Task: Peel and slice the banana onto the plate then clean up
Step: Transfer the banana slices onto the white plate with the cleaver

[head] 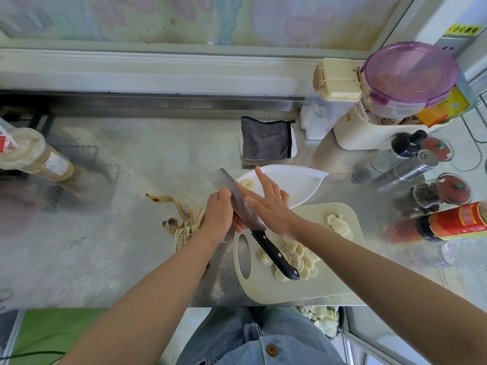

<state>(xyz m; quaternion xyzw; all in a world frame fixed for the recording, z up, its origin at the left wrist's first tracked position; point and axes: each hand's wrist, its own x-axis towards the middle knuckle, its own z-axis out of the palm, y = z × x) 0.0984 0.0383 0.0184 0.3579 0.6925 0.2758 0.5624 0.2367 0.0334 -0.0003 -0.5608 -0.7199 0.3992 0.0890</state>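
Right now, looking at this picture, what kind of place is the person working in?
Most likely a kitchen. A steel counter carries a cutting board with banana slices, a cleaver is held above it, and seasoning jars and shakers stand at the right.

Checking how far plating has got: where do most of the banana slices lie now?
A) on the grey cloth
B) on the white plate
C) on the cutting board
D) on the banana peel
C: the banana slices lie heaped on the cutting board, while the white plate shows only one slice.
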